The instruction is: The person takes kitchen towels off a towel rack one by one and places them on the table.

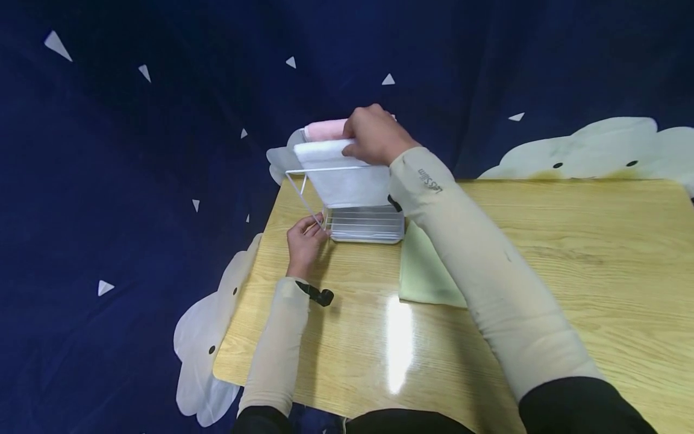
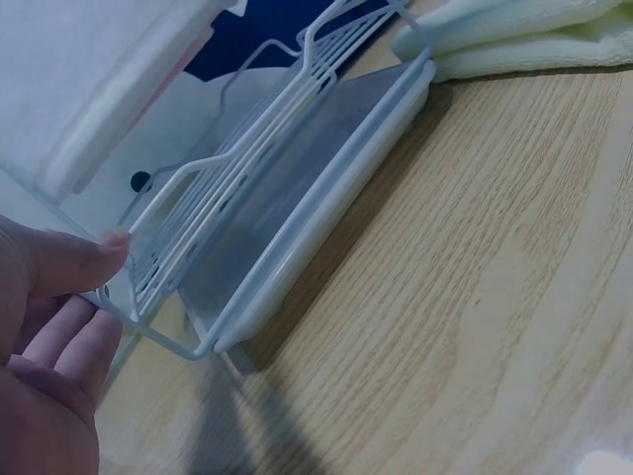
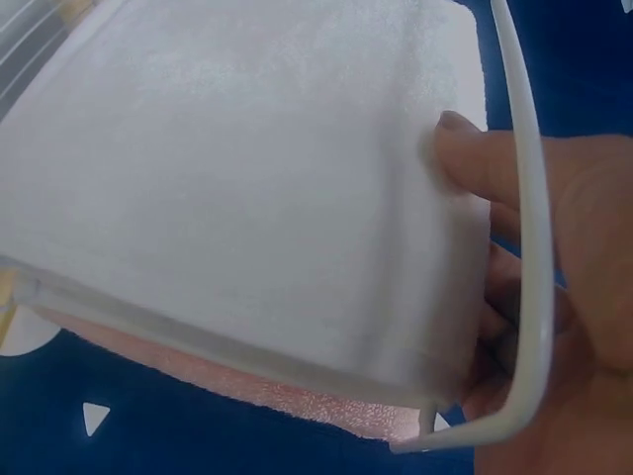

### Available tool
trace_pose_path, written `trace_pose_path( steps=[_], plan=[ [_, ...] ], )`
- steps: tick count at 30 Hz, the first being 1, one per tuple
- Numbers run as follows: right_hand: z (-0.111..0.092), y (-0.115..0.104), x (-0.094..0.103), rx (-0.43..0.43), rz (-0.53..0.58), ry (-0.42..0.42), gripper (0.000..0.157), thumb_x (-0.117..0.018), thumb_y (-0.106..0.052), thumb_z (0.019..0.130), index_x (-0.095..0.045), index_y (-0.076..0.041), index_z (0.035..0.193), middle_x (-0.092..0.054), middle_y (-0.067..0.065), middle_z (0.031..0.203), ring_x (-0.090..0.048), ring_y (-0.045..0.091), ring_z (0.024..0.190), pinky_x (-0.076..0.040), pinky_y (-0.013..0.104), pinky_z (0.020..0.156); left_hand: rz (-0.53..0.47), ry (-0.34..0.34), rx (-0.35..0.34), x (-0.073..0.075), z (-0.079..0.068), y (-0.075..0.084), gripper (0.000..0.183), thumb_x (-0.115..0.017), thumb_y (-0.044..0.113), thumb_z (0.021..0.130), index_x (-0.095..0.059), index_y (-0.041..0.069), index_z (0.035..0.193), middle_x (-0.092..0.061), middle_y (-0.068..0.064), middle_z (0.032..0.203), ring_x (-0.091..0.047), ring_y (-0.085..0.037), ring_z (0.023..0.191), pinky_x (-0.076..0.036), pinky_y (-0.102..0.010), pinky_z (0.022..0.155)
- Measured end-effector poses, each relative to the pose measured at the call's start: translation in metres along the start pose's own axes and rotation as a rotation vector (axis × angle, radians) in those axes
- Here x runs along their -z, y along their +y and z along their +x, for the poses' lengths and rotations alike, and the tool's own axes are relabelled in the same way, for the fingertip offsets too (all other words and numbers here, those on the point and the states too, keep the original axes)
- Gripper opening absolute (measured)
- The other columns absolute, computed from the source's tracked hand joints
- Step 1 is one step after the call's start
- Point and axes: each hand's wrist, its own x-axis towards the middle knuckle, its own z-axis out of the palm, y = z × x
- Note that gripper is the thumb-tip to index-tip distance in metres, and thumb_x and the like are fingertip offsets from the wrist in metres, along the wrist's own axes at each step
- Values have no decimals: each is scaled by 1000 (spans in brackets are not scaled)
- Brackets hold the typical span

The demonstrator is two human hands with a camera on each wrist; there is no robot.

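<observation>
A white wire rack (image 1: 305,170) stands near the back left of the table over a shallow tray (image 1: 365,240). My left hand (image 1: 305,241) pinches the rack's wire at its lower left corner, thumb above and fingers beneath in the left wrist view. A white towel (image 1: 352,187) hangs folded on the rack's upper part, with a pink towel (image 1: 325,130) behind it. At the top, my right hand (image 1: 376,135) holds the white towel's upper edge. The right wrist view shows the thumb on the towel's front, while the other fingers are partly hidden behind it.
A pale yellow-green cloth (image 1: 428,271) lies flat to the right of the tray, partly under my right forearm. The wooden table (image 1: 336,349) has its left edge close to the rack. A dark blue curtain (image 1: 162,150) with white shapes hangs behind.
</observation>
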Motion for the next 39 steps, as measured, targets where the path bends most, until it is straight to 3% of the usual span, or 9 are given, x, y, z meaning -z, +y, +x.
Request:
trace_pose_path(
  steps=[9,22,30,31,37,39],
  plan=[
    [-3,3,0,-18,-4,28,17,-71,-22,96,-78,-9,104,-74,7,104,-61,23,87,-53,35,76,5,-4,5,-3,1,1,43,-66,-27,78,-59,-19,120,-61,-26,129,-62,-38,119,-58,-39,95],
    [-7,-1,12,-10,-26,74,24,-67,-21,99,-75,-6,115,-72,9,113,-63,23,98,-53,39,91,-4,-13,5,-2,0,1,44,-65,-28,78,-56,-22,121,-58,-30,132,-60,-40,120,-57,-40,95],
    [-10,-9,30,-9,-13,90,25,-60,-24,102,-73,-5,113,-70,9,108,-60,22,91,-52,34,80,-5,-7,9,0,1,2,42,-66,-27,77,-60,-18,118,-61,-25,129,-62,-38,119,-59,-37,93],
    [-10,-10,32,0,-18,93,25,-60,-24,103,-73,-5,112,-70,9,108,-60,22,92,-51,35,87,-5,-8,10,1,1,2,42,-66,-27,77,-60,-18,118,-61,-25,128,-61,-38,119,-59,-37,93],
    [-13,-15,42,22,-29,102,27,-58,-24,104,-72,-4,115,-70,10,110,-60,22,93,-52,34,87,-8,-13,15,2,0,2,42,-66,-28,77,-60,-18,118,-60,-26,129,-60,-40,120,-57,-40,95],
    [-14,-17,46,17,-26,102,29,-57,-25,104,-71,-4,117,-69,10,113,-60,22,93,-53,33,80,-1,-15,14,1,0,3,42,-66,-27,78,-61,-17,119,-60,-26,129,-61,-40,120,-58,-39,95]
  ],
)
